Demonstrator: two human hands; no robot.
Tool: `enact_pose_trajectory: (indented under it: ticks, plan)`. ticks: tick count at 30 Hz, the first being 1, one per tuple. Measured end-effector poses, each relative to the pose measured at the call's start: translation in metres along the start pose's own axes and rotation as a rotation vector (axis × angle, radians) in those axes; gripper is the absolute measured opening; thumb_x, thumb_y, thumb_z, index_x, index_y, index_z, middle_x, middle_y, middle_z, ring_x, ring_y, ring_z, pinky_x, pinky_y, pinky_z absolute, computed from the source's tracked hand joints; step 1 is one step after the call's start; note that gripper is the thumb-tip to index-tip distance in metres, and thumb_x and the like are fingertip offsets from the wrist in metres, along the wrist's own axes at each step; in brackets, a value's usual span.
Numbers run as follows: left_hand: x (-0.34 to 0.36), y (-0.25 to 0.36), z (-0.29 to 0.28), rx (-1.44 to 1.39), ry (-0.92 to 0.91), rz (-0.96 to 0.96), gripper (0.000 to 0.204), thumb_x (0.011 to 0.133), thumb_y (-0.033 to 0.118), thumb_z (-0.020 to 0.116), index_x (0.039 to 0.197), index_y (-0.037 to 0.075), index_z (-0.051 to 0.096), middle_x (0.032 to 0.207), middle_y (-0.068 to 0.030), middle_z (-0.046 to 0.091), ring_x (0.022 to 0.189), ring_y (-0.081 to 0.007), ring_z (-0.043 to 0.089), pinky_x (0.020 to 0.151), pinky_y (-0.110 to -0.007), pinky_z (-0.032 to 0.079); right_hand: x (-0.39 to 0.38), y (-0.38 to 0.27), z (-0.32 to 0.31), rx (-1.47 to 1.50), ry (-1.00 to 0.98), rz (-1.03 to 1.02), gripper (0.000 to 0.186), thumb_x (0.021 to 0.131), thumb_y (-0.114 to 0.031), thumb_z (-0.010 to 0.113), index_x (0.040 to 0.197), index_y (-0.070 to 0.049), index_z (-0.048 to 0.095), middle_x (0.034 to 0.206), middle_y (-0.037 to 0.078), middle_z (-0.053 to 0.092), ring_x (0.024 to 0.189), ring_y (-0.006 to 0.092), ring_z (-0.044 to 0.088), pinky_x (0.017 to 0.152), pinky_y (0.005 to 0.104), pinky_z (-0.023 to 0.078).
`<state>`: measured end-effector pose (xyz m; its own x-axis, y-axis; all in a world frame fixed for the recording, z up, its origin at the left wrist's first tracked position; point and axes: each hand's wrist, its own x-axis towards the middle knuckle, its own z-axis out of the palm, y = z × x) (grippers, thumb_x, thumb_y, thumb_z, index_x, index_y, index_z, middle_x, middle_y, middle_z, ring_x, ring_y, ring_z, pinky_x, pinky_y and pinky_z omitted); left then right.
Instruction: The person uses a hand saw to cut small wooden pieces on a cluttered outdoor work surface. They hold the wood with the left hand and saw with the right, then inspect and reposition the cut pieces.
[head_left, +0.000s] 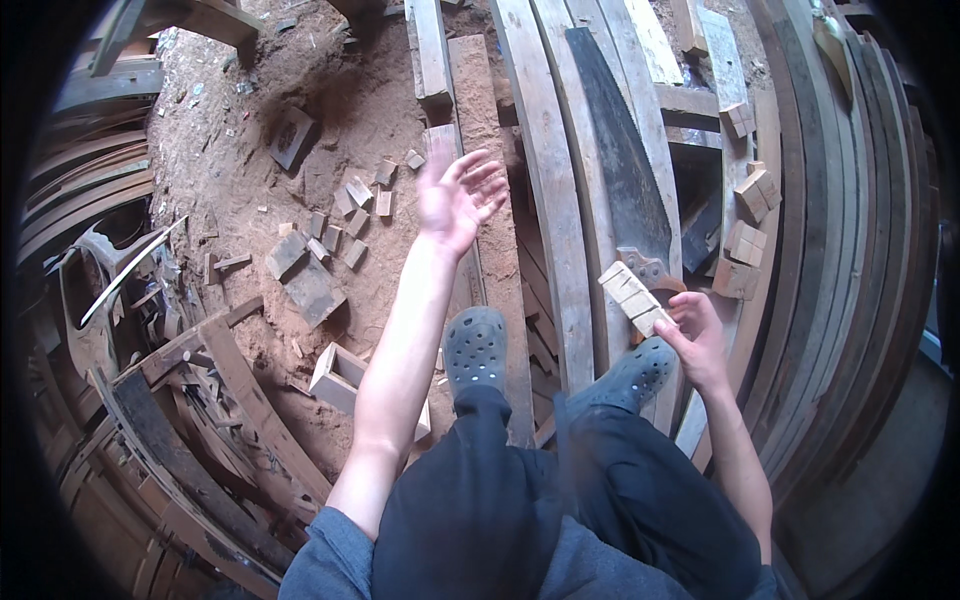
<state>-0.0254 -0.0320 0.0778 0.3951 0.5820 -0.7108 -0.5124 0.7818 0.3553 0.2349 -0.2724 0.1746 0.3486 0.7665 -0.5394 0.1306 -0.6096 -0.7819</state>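
Note:
My left hand (457, 202) is stretched out over the sawdust, palm up and fingers spread. A blurred wood piece (438, 145) shows just beyond its thumb; whether they touch I cannot tell. Between thumb and fingers, my right hand (698, 335) grips a pale wood block (630, 297) with dark lines across it. That block partly covers the handle of a handsaw (620, 140), whose dark blade lies along the long timbers. Several small wood blocks (340, 222) are scattered on the ground left of my left hand.
Long grey beams (548, 180) run away from me beside my feet, in clogs (475, 350). More cut blocks (745, 243) sit on a timber at the right. Planks (850, 250) are stacked along the right edge. A wooden frame (260, 400) and scrap wood crowd the left.

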Motion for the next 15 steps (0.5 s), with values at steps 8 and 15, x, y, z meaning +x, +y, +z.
enact_pose_trajectory:
  ticks: [8, 15]
  plan:
    - [-0.011, -0.024, -0.032, 1.127, -0.133, 0.307, 0.061, 0.077, 0.039, 0.077, 0.127, 0.013, 0.055, 0.12, -0.0069, 0.057, 0.109, -0.0207, 0.055, 0.103, -0.04, 0.039, 0.029, -0.03, 0.004, -0.154, -0.214, -0.071, 0.038, 0.079, -0.015, 0.075, 0.107, -0.003, 0.053, 0.081, 0.003, 0.064, 0.072, 0.0054, 0.056, 0.064, 0.0218, 0.044]
    - [-0.033, -0.035, -0.001, 1.5, -0.604, 0.757, 0.072, 0.059, 0.02, 0.085, 0.124, 0.012, 0.055, 0.115, -0.0093, 0.061, 0.111, -0.0294, 0.056, 0.095, -0.041, 0.044, 0.071, -0.067, 0.026, -0.003, -0.43, -0.111, 0.045, 0.081, -0.024, 0.075, 0.112, -0.004, 0.051, 0.083, 0.004, 0.063, 0.076, 0.0077, 0.057, 0.07, 0.0231, 0.044]
